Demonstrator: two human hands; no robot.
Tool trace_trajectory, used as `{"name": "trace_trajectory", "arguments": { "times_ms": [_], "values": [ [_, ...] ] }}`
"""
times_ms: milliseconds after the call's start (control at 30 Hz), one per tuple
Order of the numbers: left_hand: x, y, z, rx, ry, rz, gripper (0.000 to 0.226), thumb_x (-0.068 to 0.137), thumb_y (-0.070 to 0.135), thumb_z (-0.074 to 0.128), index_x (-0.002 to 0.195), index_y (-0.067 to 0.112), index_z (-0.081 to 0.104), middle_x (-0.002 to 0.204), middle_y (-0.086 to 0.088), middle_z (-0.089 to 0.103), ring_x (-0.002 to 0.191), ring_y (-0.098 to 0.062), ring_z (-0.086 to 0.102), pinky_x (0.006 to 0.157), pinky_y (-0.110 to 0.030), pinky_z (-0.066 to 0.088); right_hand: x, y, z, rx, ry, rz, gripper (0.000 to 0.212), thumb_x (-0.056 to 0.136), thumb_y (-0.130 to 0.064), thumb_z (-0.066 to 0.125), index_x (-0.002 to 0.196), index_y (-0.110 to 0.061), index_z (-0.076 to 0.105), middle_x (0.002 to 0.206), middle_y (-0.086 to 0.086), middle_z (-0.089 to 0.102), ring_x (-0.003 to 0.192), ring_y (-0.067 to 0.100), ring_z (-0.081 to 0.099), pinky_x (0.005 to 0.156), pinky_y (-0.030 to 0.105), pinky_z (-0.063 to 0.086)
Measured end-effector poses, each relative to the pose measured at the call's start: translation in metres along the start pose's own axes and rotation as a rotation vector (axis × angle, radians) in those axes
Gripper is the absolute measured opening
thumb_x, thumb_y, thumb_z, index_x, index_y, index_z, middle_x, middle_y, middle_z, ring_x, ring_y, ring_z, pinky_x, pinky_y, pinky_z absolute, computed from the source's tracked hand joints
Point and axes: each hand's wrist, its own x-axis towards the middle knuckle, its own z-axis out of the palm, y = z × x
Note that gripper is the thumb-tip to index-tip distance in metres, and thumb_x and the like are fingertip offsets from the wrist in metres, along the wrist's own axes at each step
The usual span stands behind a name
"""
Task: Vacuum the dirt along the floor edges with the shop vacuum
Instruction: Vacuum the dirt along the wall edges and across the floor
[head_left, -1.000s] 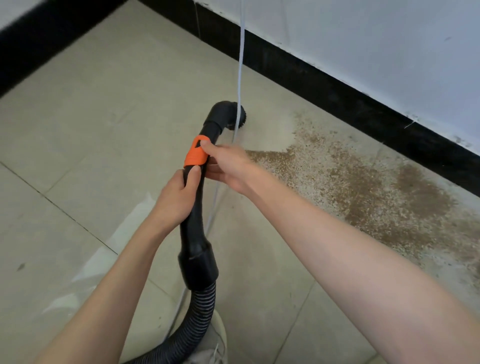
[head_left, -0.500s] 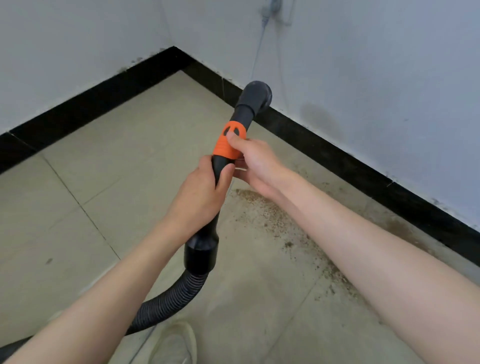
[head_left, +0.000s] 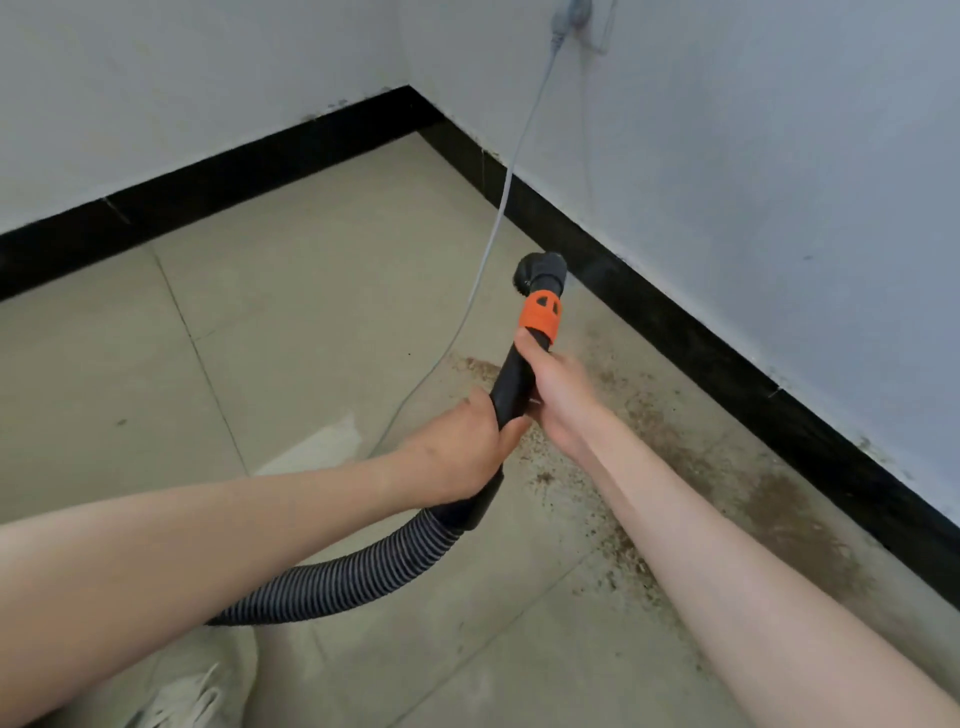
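Two bare forearms reach forward from the bottom edge of the head view, both hands wrapped around the black vacuum wand (head_left: 514, 379). The left hand (head_left: 462, 447) comes in from the left, its arm nearly level, fingers curled round the lower part of the wand just above the collar where the ribbed hose (head_left: 332, 582) joins. The right hand (head_left: 556, 395) comes in from the lower right corner along a long straight arm; it grips the wand higher up, thumb lying just below the orange collar (head_left: 540, 314). The two hands sit close together, touching or nearly so. The wand tilts up and away, ending in a round black brush nozzle (head_left: 540, 270) held near the black baseboard (head_left: 675, 332) of the right-hand wall; whether the nozzle touches the floor cannot be told. Brown dirt (head_left: 779, 509) is strewn over the tiled floor (head_left: 311, 291) along that baseboard, from below the hands toward the right edge. A grey cord (head_left: 498, 208) hangs from the wall and trails down across the floor behind the wand. The hose curves back toward the lower left, passing above a pale shoe (head_left: 187, 696) at the bottom edge.
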Motion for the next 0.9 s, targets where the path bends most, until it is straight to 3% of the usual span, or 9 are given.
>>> {"name": "trace_trajectory", "arguments": {
  "times_ms": [167, 333, 433, 500, 600, 667, 900],
  "values": [
    [0.003, 0.01, 0.01, 0.045, 0.091, 0.067, 0.044, 0.099, 0.043, 0.032, 0.107, 0.001, 0.042, 0.105, -0.018, 0.057, 0.094, -0.035, 0.059, 0.065, -0.033, 0.034, -0.004, 0.004, -0.007, -0.076, 0.056, -0.104, 0.01, 0.091, -0.02, 0.061, 0.086, -0.016, 0.053, 0.083, 0.005, 0.059, 0.08, 0.024, 0.059, 0.085, 0.043, 0.051],
    [0.007, 0.009, -0.002, -0.074, 0.0, 0.17, 0.026, 0.1, 0.037, 0.036, 0.097, 0.011, 0.041, 0.094, -0.011, 0.055, 0.086, -0.029, 0.054, 0.065, -0.03, 0.032, 0.004, 0.005, -0.01, -0.082, 0.142, -0.115, 0.017, 0.095, -0.027, 0.054, 0.104, -0.013, 0.051, 0.085, 0.003, 0.054, 0.089, 0.028, 0.057, 0.089, 0.046, 0.05],
    [0.005, -0.003, -0.003, -0.108, 0.003, 0.15, 0.021, 0.099, 0.033, 0.041, 0.091, 0.013, 0.042, 0.083, -0.004, 0.051, 0.077, -0.021, 0.049, 0.062, -0.027, 0.031, 0.009, 0.01, 0.001, -0.124, 0.138, -0.104, 0.027, 0.098, -0.029, 0.049, 0.116, -0.008, 0.048, 0.084, 0.005, 0.053, 0.077, 0.026, 0.058, 0.076, 0.043, 0.052],
    [0.003, -0.019, -0.005, -0.082, 0.027, 0.133, 0.029, 0.099, 0.03, 0.042, 0.093, 0.005, 0.055, 0.087, -0.008, 0.061, 0.083, -0.025, 0.056, 0.068, -0.032, 0.039, 0.01, 0.014, 0.009, -0.197, 0.136, -0.105, 0.027, 0.1, -0.03, 0.044, 0.117, -0.008, 0.044, 0.085, 0.009, 0.056, 0.066, 0.024, 0.057, 0.066, 0.041, 0.053],
    [0.0, -0.052, -0.01, -0.057, 0.069, 0.097, 0.029, 0.098, 0.026, 0.043, 0.112, 0.005, 0.058, 0.107, -0.012, 0.064, 0.099, -0.027, 0.057, 0.081, -0.031, 0.042, 0.014, 0.014, 0.016, -0.279, 0.145, -0.127, 0.026, 0.1, -0.034, 0.042, 0.114, -0.012, 0.041, 0.102, 0.018, 0.06, 0.081, 0.034, 0.063, 0.082, 0.05, 0.054],
    [0.004, -0.077, -0.013, -0.032, 0.084, 0.042, 0.031, 0.097, 0.022, 0.043, 0.121, 0.005, 0.053, 0.115, -0.013, 0.061, 0.107, -0.029, 0.055, 0.085, -0.03, 0.04, 0.016, 0.013, 0.017, -0.36, 0.155, -0.143, 0.032, 0.099, -0.034, 0.043, 0.118, -0.008, 0.045, 0.104, 0.018, 0.061, 0.086, 0.033, 0.062, 0.082, 0.048, 0.053],
    [0.042, -0.168, 0.016, -0.021, 0.054, -0.188, 0.04, 0.094, 0.018, 0.048, 0.13, 0.0, 0.044, 0.127, -0.023, 0.05, 0.117, -0.035, 0.05, 0.096, -0.032, 0.038, 0.022, 0.025, 0.019, -0.433, 0.053, -0.208, 0.021, 0.1, -0.031, 0.045, 0.105, -0.01, 0.046, 0.073, 0.01, 0.052, 0.049, 0.019, 0.052, 0.039, 0.021, 0.043]
  ]
}}
